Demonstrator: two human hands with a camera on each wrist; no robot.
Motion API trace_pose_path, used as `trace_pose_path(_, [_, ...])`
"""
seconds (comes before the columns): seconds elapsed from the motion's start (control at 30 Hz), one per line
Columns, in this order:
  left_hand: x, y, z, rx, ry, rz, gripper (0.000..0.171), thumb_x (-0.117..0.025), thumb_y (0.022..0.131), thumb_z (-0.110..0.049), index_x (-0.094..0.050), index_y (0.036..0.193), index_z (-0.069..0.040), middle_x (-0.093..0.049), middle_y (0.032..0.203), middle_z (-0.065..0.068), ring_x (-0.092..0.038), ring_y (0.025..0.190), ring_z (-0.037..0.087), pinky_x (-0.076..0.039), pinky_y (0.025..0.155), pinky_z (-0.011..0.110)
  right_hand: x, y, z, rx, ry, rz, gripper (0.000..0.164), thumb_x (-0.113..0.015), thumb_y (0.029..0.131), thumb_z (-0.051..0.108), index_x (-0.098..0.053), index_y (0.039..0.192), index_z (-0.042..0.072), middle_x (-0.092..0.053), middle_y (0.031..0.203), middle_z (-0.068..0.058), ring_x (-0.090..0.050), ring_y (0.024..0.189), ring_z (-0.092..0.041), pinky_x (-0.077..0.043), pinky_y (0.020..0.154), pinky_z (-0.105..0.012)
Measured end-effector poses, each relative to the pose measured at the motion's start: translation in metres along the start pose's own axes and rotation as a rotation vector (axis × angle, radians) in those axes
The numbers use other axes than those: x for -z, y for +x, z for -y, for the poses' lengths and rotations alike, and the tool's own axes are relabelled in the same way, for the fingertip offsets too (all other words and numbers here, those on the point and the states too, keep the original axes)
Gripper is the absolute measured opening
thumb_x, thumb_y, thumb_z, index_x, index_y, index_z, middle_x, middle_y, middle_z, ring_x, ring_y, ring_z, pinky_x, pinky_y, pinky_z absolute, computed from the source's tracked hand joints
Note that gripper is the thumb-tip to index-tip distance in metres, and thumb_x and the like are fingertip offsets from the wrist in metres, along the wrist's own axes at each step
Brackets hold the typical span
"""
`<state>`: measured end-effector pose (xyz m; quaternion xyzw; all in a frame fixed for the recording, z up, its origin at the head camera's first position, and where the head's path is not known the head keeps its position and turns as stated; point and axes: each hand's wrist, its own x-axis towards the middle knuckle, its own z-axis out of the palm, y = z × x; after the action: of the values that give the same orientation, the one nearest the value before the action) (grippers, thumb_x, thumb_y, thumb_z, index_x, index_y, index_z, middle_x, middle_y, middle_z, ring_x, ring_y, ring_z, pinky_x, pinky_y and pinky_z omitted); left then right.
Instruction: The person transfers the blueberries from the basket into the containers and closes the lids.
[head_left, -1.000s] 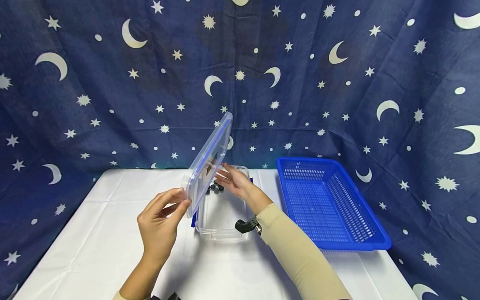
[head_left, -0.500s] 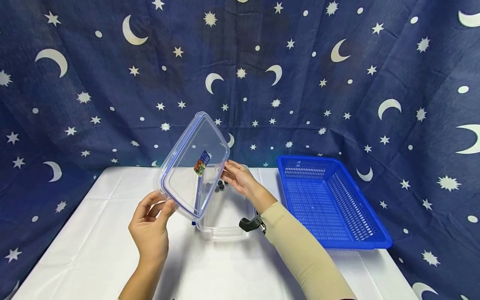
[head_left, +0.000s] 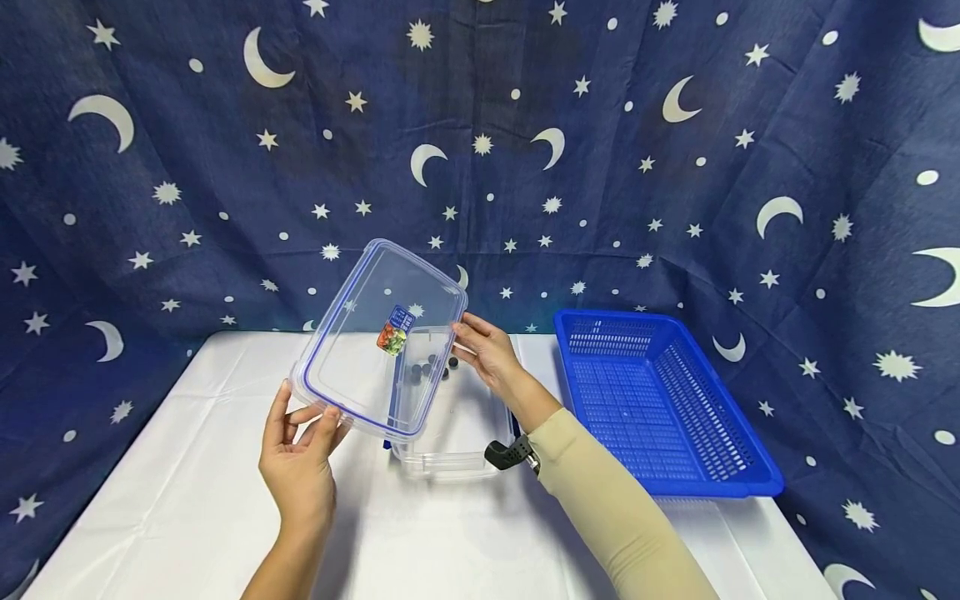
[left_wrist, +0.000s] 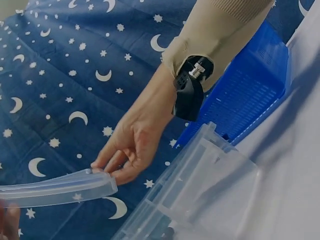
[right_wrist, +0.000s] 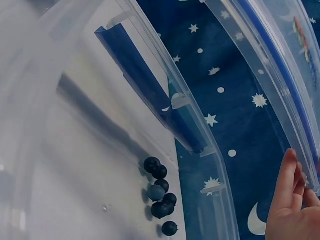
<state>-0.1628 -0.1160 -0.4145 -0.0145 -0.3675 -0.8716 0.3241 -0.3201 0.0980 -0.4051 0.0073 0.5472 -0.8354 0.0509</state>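
A clear plastic food-box lid (head_left: 367,354) with a blue seal and a small printed label is held up, tilted, in both hands. My left hand (head_left: 303,467) pinches its near-left corner between thumb and fingers. At the far-right edge of the lid, my right hand (head_left: 487,350) grips it with thumb and fingertips. Below and behind the lid stands the clear food storage box (head_left: 450,462), open at the top, with blue side latches (right_wrist: 150,85). Several blueberries (right_wrist: 161,207) lie together toward one end of its floor. Through the lid, some of them show in the head view.
A blue perforated plastic basket (head_left: 637,408) stands to the right of the box. A white cloth (head_left: 187,483) covers the table. Behind the table hangs a dark blue curtain (head_left: 487,167) with moons and stars.
The lid has turned from nearly edge-on to facing me broadly and has come lower and left. My right hand, free of the lid earlier, now grips its edge.
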Motion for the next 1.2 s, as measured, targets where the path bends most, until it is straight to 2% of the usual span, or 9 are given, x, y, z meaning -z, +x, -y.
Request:
trace_pose_path(0.17, [0.007,-0.003,0.007,0.065,0.126,-0.053,0.075,-0.071,0.079,0.016,-0.047,0.146,-0.009,-0.062,0.086,0.007,-0.07,0.072,0.013,-0.06,0.07,0.028,0.001,-0.006,0.004,0.047,-0.05,-0.021,0.05,-0.058,0.097,-0.001,-0.043,0.144,-0.005,-0.059,0.125,-0.018,-0.065,0.088,-0.01,-0.06,0.084,-0.024])
trace_pose_path(0.3, [0.01,-0.008,0.012,0.135,0.22,-0.061,0.078,-0.074,0.081,0.011,-0.045,0.149,-0.013,-0.062,0.086,0.004,-0.069,0.075,0.01,-0.06,0.072,0.026,0.003,-0.007,0.005,0.066,-0.073,-0.042,0.048,-0.058,0.097,-0.002,-0.045,0.143,-0.005,-0.059,0.117,-0.01,-0.064,0.087,-0.008,-0.059,0.082,-0.021])
trace_pose_path(0.47, [0.013,-0.017,0.019,0.208,0.273,-0.041,0.078,-0.071,0.083,0.01,-0.041,0.151,-0.016,-0.065,0.084,0.003,-0.07,0.075,0.01,-0.06,0.075,0.027,0.008,-0.006,0.004,0.084,-0.099,-0.056,0.048,-0.058,0.097,0.0,-0.046,0.144,-0.004,-0.055,0.11,-0.003,-0.061,0.09,-0.007,-0.057,0.081,-0.017])
trace_pose_path(0.73, [0.016,-0.027,0.028,0.315,0.342,0.002,0.08,-0.072,0.084,0.008,-0.038,0.151,-0.022,-0.064,0.079,0.003,-0.072,0.073,0.014,-0.062,0.074,0.03,0.019,-0.008,0.006,0.124,-0.24,-0.084,0.049,-0.06,0.098,0.008,-0.047,0.145,0.003,-0.052,0.122,-0.005,-0.059,0.106,-0.016,-0.053,0.087,-0.018])
trace_pose_path(0.97, [0.018,-0.035,0.033,0.393,0.424,0.067,0.083,-0.073,0.085,0.005,-0.035,0.152,-0.025,-0.066,0.075,0.002,-0.073,0.077,0.014,-0.062,0.076,0.031,0.028,-0.007,0.007,0.169,-0.343,-0.129,0.045,-0.064,0.095,0.008,-0.055,0.139,0.003,-0.056,0.123,-0.009,-0.06,0.101,-0.012,-0.056,0.087,-0.022])
trace_pose_path(1.2, [0.019,-0.038,0.034,0.429,0.499,0.105,0.081,-0.075,0.083,0.002,-0.038,0.149,-0.026,-0.071,0.077,0.003,-0.073,0.075,0.014,-0.063,0.074,0.03,0.038,-0.01,0.015,0.145,-0.426,-0.092,0.049,-0.066,0.095,0.011,-0.053,0.142,0.007,-0.054,0.135,-0.012,-0.062,0.098,-0.011,-0.056,0.094,-0.03])
